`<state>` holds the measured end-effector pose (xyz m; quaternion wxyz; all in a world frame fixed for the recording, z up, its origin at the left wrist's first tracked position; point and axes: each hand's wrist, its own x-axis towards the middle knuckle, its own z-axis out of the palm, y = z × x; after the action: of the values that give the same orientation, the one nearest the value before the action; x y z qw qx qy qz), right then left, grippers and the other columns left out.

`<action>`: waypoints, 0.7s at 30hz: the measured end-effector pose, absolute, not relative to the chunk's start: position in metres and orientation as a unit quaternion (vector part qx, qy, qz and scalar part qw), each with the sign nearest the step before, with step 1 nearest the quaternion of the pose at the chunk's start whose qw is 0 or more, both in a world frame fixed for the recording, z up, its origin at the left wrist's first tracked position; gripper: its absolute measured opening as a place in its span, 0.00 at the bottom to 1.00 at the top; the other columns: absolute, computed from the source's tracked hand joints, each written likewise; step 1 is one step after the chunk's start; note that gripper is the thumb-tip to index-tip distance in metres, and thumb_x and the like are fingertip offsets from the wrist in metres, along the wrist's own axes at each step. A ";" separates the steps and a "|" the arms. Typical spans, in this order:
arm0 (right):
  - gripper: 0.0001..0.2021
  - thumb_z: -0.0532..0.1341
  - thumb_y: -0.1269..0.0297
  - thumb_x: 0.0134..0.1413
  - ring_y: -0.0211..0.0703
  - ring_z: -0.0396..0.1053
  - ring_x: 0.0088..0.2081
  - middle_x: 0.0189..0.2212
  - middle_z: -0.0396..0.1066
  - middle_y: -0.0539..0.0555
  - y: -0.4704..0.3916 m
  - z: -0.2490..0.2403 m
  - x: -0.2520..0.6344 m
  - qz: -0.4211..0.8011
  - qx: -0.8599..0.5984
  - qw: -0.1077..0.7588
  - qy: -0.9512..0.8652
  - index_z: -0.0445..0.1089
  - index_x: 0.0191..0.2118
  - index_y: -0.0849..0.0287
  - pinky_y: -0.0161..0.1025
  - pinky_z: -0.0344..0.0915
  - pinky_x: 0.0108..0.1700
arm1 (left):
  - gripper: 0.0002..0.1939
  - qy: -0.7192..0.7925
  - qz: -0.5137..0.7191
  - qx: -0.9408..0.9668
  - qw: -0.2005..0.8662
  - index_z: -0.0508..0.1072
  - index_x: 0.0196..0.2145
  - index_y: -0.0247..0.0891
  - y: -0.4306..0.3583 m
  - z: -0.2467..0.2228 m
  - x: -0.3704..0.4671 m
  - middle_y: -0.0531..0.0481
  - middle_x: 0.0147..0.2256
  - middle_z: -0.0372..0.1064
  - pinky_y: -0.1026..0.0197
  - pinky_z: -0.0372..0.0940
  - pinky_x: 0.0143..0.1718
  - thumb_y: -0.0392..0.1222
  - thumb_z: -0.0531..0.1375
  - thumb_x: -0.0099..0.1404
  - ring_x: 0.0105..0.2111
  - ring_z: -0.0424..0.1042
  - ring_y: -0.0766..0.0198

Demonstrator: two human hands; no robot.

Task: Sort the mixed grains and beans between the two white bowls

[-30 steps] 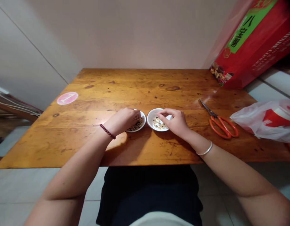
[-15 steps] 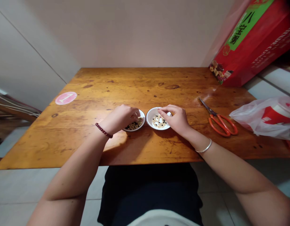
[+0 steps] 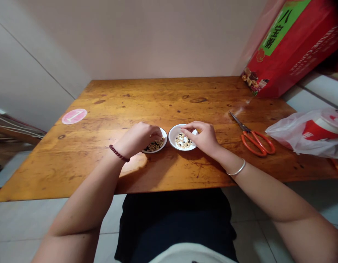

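Note:
Two small white bowls stand side by side on the wooden table, each holding black and pale yellow beans. My left hand [image 3: 140, 137], with a dark red bead bracelet, is over the left bowl [image 3: 166, 136]. Its fingers are bent together close above the beans [image 3: 155, 145], and whatever they grip is hidden. My right hand [image 3: 203, 137], with a silver bangle, is at the right bowl [image 3: 172, 138]. Thumb and forefinger are pressed together above its beans [image 3: 182, 140]; anything between them is too small to make out.
Orange-handled scissors [image 3: 257, 143] lie right of the bowls. Further right is a clear plastic bag [image 3: 288, 129] around a red and white cup [image 3: 322, 127]. A large red box [image 3: 300, 51] stands at the back right. A pink round sticker marked 1 [image 3: 74, 116] is on the table's left.
The view has shifted slightly. My left fingers have drawn closer together over the beans in the left bowl. My right hand keeps its pinch above the right bowl.

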<state>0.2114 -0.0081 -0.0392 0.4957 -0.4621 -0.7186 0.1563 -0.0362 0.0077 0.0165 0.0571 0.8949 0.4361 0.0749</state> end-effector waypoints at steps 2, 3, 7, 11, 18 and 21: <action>0.04 0.67 0.65 0.54 0.40 0.74 0.30 0.31 0.80 0.51 -0.008 -0.039 0.211 0.147 -0.455 0.496 -0.725 0.81 0.35 0.54 0.38 0.70 0.37 | 0.12 0.439 0.071 0.894 0.050 0.78 0.34 0.39 0.007 0.017 -0.035 0.48 0.31 0.77 0.62 0.59 0.30 0.43 0.55 0.68 0.28 0.73 0.61; 0.04 0.67 0.65 0.55 0.40 0.74 0.30 0.31 0.80 0.51 -0.008 -0.039 0.211 0.144 -0.453 0.496 -0.727 0.81 0.35 0.54 0.38 0.69 0.36 | 0.13 0.445 0.067 0.892 0.046 0.77 0.33 0.39 0.006 0.017 -0.035 0.47 0.30 0.77 0.62 0.59 0.30 0.43 0.54 0.69 0.27 0.73 0.61; 0.05 0.66 0.67 0.54 0.40 0.74 0.29 0.29 0.79 0.51 -0.009 -0.039 0.211 0.141 -0.454 0.491 -0.731 0.80 0.34 0.54 0.37 0.68 0.35 | 0.13 0.468 0.045 0.882 0.032 0.73 0.30 0.38 0.003 0.019 -0.032 0.47 0.26 0.74 0.62 0.56 0.27 0.43 0.53 0.70 0.24 0.70 0.61; 0.05 0.66 0.70 0.52 0.40 0.74 0.30 0.29 0.79 0.51 -0.009 -0.039 0.211 0.137 -0.457 0.488 -0.731 0.80 0.34 0.55 0.37 0.67 0.35 | 0.09 0.492 0.043 0.870 0.010 0.73 0.38 0.38 0.000 0.021 -0.031 0.46 0.29 0.76 0.61 0.58 0.29 0.41 0.53 0.69 0.27 0.73 0.58; 0.03 0.66 0.70 0.49 0.40 0.72 0.27 0.25 0.76 0.50 -0.011 -0.037 0.211 0.129 -0.457 0.501 -0.723 0.77 0.28 0.57 0.37 0.66 0.33 | 0.09 0.477 0.124 0.870 -0.007 0.68 0.47 0.38 0.000 0.016 -0.026 0.45 0.36 0.78 0.61 0.63 0.33 0.42 0.55 0.71 0.33 0.77 0.57; 0.03 0.66 0.70 0.49 0.40 0.71 0.27 0.24 0.76 0.50 -0.012 -0.034 0.210 0.134 -0.457 0.506 -0.719 0.76 0.27 0.56 0.37 0.66 0.33 | 0.06 0.441 0.191 0.874 0.074 0.68 0.44 0.39 -0.001 0.010 -0.019 0.47 0.38 0.79 0.62 0.66 0.35 0.40 0.58 0.70 0.37 0.79 0.58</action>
<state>0.2103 -0.0120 -0.0343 0.5056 -0.4572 -0.7193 0.1338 -0.0190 -0.0012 0.0103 0.0737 0.8738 0.4412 0.1906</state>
